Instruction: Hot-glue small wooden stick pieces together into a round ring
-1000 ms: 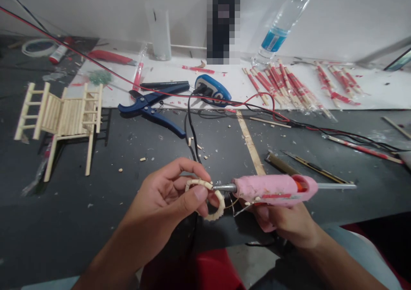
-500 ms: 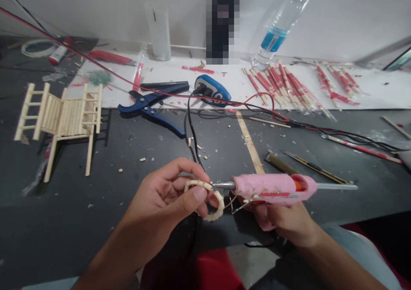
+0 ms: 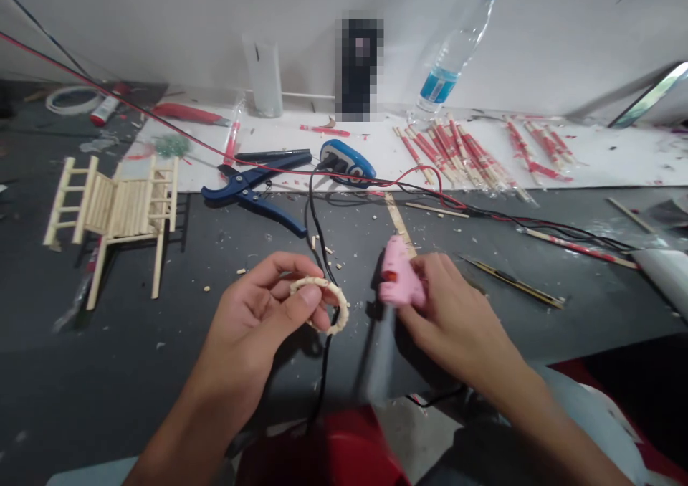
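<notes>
Between thumb and fingers, my left hand [image 3: 258,321] pinches a pale ring [image 3: 340,307] made of short wooden pieces. To its right, my right hand [image 3: 451,307] is closed on the handle of a pink glue gun [image 3: 398,274]. The gun points away from me, its nozzle near the dark table, and a blurred clear glue stick [image 3: 380,357] sticks out of its back toward me. The gun and the ring are apart. A black cable passes behind the ring.
A small stick chair [image 3: 132,206] stands at left. Blue cutters [image 3: 252,188], a blue power socket [image 3: 347,163] and a craft knife [image 3: 516,282] lie beyond my hands. Wrapped stick bundles [image 3: 456,149] and a bottle [image 3: 446,70] are at the back. Red and black wires cross the table.
The glue gun has moved off the ring and down toward the table, turning from pointing left to pointing away. My left hand still holds the ring. The head view has shifted slightly.
</notes>
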Demonstrator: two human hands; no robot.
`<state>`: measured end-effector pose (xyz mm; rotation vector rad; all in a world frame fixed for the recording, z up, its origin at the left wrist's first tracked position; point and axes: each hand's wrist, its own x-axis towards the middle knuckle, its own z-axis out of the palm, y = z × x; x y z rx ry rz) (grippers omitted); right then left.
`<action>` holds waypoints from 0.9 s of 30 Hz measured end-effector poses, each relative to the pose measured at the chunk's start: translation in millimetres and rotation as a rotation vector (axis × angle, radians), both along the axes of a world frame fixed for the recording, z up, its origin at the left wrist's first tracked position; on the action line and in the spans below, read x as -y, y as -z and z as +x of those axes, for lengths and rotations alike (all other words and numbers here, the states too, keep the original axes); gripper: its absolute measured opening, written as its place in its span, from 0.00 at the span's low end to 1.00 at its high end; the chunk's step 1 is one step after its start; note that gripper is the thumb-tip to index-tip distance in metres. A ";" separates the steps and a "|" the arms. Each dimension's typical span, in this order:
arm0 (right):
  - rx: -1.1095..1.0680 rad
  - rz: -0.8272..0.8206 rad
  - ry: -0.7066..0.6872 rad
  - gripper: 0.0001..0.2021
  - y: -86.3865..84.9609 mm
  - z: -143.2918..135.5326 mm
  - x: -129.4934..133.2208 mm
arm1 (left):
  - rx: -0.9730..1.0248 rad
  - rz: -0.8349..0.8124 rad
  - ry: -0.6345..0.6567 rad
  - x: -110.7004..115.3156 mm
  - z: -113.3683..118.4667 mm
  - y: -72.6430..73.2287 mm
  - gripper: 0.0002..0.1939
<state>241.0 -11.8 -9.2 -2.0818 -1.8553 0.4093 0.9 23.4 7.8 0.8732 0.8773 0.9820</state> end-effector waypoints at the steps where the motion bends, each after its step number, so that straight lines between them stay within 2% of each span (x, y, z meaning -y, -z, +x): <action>1: 0.047 -0.022 -0.043 0.11 0.3 0.8 -1.0 | 0.001 0.007 0.000 -0.9 0.0 0.4 0.07; 4: -0.002 -0.120 -0.157 0.16 -5.5 7.6 0.6 | -0.005 0.027 -0.011 -1.6 0.7 0.1 0.05; 5: -0.046 -0.108 -0.168 0.17 -10.1 9.2 2.4 | -0.006 0.034 -0.019 -1.2 1.0 -0.6 0.05; 7: -0.137 0.038 -0.124 0.15 -21.6 6.3 6.4 | -0.018 0.046 -0.040 0.1 1.3 -2.2 0.05; 9: -0.309 0.264 -0.064 0.07 -31.9 -7.9 9.8 | -0.045 0.056 -0.054 1.7 1.2 -3.9 0.05; 10: -0.458 0.333 -0.077 0.05 -35.5 -18.6 10.8 | -0.062 0.061 -0.056 2.6 1.1 -4.7 0.06; 12: -0.734 0.339 -0.157 0.07 -38.5 -42.6 10.9 | -0.080 0.067 -0.052 4.1 0.7 -6.3 0.06; 15: -0.936 0.376 -0.187 0.11 -35.8 -71.0 7.1 | -0.058 0.083 -0.047 6.0 -0.2 -8.8 0.06; 19: -1.011 0.466 -0.191 0.10 -32.0 -83.6 2.3 | -0.034 0.097 -0.056 8.0 -1.1 -12.5 0.04; 27: -1.020 0.508 -0.167 0.09 -29.1 -88.4 0.1 | -0.073 0.068 -0.076 9.8 -1.8 -15.2 0.04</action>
